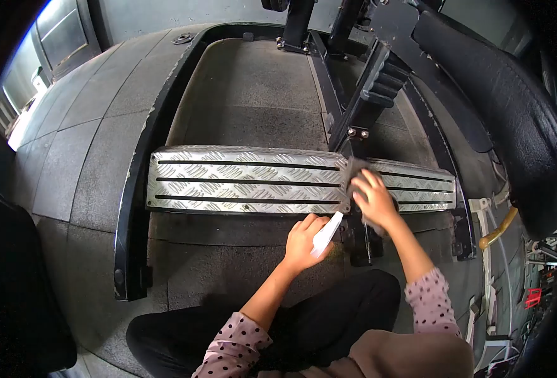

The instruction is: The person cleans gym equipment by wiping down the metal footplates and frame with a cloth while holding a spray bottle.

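My left hand [306,242] is closed round a white object [327,235], whose narrow tip points up at the lower edge of the silver diamond-pattern footplate [247,179]. Black strips run along this metal plate. My right hand [373,197] is on a dark grey cloth [355,170], blurred by motion, at the gap between the footplate and the shorter plate [420,186] on the right. Part of the cloth hangs below my palm.
A black machine frame [143,170] surrounds the plates on grey floor tiles [73,151]. A stepped black post [379,88] rises behind my right hand. A black padded seat [499,82] is at upper right. A yellow handle [500,230] and a red object [533,298] lie at right.
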Action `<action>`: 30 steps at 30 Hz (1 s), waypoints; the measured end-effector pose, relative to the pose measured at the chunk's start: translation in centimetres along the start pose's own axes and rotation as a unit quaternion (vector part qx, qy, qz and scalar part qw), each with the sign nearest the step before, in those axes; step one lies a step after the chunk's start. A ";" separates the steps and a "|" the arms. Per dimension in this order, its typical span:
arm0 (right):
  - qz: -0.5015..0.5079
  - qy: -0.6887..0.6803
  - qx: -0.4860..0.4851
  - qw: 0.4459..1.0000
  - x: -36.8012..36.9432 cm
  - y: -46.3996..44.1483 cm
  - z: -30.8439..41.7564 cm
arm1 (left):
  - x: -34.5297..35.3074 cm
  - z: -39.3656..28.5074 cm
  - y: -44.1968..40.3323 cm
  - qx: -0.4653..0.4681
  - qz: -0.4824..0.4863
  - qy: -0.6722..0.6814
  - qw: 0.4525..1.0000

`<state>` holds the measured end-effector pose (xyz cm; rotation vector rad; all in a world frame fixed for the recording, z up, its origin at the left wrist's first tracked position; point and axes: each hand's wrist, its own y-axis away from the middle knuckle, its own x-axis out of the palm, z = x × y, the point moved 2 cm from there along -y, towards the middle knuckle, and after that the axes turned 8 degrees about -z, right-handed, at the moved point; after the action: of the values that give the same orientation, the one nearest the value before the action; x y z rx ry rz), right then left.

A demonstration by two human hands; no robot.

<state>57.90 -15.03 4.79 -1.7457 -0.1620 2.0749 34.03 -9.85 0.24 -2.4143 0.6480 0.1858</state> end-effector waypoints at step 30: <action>0.124 -0.143 0.058 0.980 -5.0 10.6 2.5 | -0.2 -0.8 -0.1 0.007 -0.004 -0.001 1.000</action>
<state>53.56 -26.14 6.08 -1.4548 0.0997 2.4558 33.87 -10.13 1.01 -2.4030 0.6359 0.1789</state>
